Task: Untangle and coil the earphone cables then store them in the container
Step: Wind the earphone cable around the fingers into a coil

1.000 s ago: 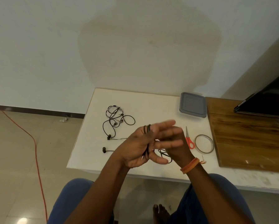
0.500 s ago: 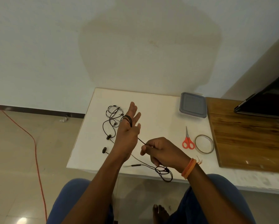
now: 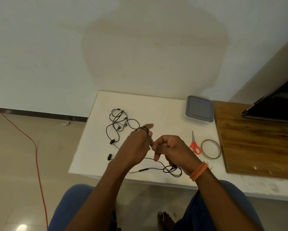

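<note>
Over the white rectangular worktop [image 3: 156, 105], the left hand [image 3: 135, 145] is holding its fingers out straight, with turns of a thin black earphone cable [image 3: 172, 170] lying round them. The right hand [image 3: 171, 147] is pinching that cable just beside the left fingers, and its slack is trailing in loops at the worktop's near edge. A second tangled black earphone set [image 3: 121, 122] is lying farther back. The grey-lidded square plastic container [image 3: 199, 108] is sitting closed at the far right.
</note>
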`<act>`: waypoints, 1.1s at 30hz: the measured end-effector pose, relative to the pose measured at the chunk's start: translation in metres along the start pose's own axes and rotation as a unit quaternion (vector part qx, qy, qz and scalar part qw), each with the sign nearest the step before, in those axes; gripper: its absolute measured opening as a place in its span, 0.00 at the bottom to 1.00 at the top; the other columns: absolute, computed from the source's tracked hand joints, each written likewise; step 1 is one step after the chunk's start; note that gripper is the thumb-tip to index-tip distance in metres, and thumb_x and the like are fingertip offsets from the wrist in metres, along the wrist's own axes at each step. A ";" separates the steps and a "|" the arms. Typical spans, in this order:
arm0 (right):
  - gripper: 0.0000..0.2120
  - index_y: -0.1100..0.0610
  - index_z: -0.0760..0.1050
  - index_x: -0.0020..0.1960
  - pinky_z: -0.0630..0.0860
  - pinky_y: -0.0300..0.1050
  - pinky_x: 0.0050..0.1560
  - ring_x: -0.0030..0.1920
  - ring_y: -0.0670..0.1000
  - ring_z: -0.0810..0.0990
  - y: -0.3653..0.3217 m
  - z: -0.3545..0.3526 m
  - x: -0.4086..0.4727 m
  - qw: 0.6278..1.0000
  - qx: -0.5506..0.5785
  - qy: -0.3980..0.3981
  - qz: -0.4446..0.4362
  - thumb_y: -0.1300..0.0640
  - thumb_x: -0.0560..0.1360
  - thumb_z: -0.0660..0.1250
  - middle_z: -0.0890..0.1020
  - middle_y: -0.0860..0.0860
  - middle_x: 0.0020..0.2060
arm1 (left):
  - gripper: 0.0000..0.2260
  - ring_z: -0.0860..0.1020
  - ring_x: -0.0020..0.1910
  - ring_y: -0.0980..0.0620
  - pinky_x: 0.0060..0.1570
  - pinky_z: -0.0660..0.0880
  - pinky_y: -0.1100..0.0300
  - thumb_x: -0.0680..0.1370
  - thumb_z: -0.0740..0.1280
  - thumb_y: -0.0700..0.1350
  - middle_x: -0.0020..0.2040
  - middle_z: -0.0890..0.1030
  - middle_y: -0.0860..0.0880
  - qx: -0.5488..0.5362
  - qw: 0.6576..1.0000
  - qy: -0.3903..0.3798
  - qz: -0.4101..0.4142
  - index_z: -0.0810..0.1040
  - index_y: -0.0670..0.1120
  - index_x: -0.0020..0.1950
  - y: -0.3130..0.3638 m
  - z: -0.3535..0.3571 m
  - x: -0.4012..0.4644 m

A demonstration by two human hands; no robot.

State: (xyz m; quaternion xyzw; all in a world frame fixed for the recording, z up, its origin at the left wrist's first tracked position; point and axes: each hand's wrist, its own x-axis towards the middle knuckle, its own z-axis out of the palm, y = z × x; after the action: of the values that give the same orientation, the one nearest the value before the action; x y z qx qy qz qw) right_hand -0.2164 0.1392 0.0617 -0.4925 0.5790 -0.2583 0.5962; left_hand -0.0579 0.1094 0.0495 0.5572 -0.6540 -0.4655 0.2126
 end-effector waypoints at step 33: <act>0.10 0.57 0.76 0.43 0.71 0.31 0.42 0.40 0.45 0.76 0.006 0.002 0.007 0.904 -0.234 0.206 -0.292 0.53 0.79 0.61 0.78 0.48 0.39 | 0.15 0.71 0.29 0.56 0.34 0.69 0.60 0.80 0.60 0.46 0.30 0.75 0.53 -0.044 0.995 -0.095 0.008 0.76 0.52 0.34 0.007 0.020 -0.012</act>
State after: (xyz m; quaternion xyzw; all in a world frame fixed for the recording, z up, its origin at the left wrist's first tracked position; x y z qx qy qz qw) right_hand -0.2150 0.1358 0.0531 -0.7007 0.5628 -0.3740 0.2287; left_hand -0.0738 0.1272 0.0491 0.4956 -0.6544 -0.5427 0.1777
